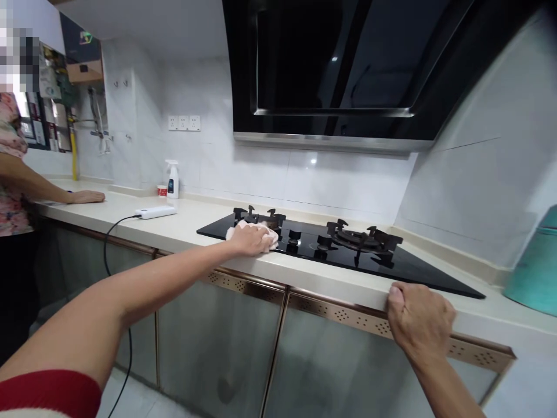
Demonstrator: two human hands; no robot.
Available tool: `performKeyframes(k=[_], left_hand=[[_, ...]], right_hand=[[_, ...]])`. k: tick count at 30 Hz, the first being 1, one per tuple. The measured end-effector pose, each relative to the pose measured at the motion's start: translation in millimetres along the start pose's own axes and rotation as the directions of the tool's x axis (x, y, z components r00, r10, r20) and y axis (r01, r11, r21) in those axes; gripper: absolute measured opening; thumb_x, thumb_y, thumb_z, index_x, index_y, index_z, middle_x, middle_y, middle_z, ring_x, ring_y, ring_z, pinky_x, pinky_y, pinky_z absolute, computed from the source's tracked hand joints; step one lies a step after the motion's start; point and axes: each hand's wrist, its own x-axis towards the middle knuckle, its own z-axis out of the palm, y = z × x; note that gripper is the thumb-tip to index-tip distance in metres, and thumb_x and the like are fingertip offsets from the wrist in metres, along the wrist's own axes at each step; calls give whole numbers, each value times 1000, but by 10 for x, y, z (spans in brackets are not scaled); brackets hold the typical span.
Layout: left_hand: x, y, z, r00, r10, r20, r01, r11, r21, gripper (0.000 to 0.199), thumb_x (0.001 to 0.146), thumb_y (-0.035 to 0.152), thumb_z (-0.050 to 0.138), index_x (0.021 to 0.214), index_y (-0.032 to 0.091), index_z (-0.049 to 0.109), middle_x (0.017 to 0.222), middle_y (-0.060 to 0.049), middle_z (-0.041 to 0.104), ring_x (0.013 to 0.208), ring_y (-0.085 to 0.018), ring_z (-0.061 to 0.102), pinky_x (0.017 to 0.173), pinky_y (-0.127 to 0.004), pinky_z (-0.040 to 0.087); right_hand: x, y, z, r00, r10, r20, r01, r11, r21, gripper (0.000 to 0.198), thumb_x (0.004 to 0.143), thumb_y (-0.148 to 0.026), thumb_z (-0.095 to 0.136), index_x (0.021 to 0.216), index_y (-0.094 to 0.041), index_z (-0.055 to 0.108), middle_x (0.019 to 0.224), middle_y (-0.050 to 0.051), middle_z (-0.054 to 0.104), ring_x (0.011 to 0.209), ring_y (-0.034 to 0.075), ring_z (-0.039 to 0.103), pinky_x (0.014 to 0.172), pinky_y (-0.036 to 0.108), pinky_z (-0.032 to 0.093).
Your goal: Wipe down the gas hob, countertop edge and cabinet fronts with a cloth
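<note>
My left hand (251, 240) is closed over a pale pinkish cloth (270, 234), pressing it onto the left front part of the black glass gas stove (300, 255). The cloth lies just in front of the left burner (261, 218), and part of it is hidden under my fingers. To the right of it stand two black control knobs (295, 238). My right hand (420, 316) is curled at the front edge of the white countertop (339, 285), below the stove's right side. Its fingertips are hidden from view. The right burner (359, 238) has nothing on it.
A black range hood (335, 69) hangs low above the stove. A white spray bottle (173, 180), a small red-and-white tub (162, 190) and a white power bank (155, 212) with a black cable are left. A teal container (535, 267) stands right. Another person's hand (87, 197) rests on the far-left counter.
</note>
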Motion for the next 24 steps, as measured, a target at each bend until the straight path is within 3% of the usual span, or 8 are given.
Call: performKeyframes(k=[5, 8, 13, 16, 19, 24], left_hand=[[-2, 665, 49, 981, 194, -10, -193, 975, -114, 60, 97, 59, 23, 138, 30, 56, 149, -11, 54, 132, -36, 51, 106, -60, 37], [52, 1010, 74, 974, 224, -21, -225, 962, -154, 63, 98, 59, 20, 138, 28, 58, 148, -13, 54, 134, -38, 50, 106, -62, 38], [-47, 1279, 90, 938, 346, -38, -346, 918, -195, 53, 98, 56, 27, 137, 37, 57, 150, -5, 53, 134, -31, 51, 104, -54, 43], [-148, 1261, 148, 900, 423, -103, -435, 885, -168, 61, 92, 61, 40, 146, 33, 47, 147, -9, 55, 131, -32, 53, 104, -54, 43], [-221, 1068, 213, 873, 454, -181, -475, 875, -96, 69, 89, 65, 44, 149, 30, 43, 145, -12, 56, 129, -32, 53, 101, -50, 45], [-405, 317, 211, 915, 315, -253, -330, 944, -19, 60, 90, 68, 41, 131, 30, 62, 128, -8, 67, 112, -27, 62, 83, -38, 48]], right_hand=[[-14, -49, -12, 996, -31, -81, 28, 999, -38, 46, 100, -39, 24, 96, -18, 65, 93, 13, 63, 92, 30, 53, 93, 44, 35], [-25, -25, -4, 997, -46, -69, 44, 998, -33, 47, 101, -40, 23, 99, -17, 65, 94, 13, 63, 94, 30, 54, 93, 44, 35], [-47, 24, 18, 997, -57, -51, 55, 998, -36, 52, 101, -44, 19, 102, -19, 65, 96, 13, 64, 94, 32, 55, 94, 47, 36], [-68, 69, 33, 998, -53, -32, 52, 998, -20, 55, 100, -46, 17, 106, -19, 65, 99, 14, 65, 97, 34, 57, 96, 49, 38], [-86, 135, 46, 998, -62, 4, 62, 998, 15, 56, 99, -49, 17, 110, -21, 64, 104, 14, 67, 99, 36, 58, 97, 51, 39], [-77, 217, 25, 997, -75, 21, 74, 995, 62, 60, 97, -52, 18, 110, -18, 65, 104, 17, 68, 101, 39, 61, 97, 55, 43]])
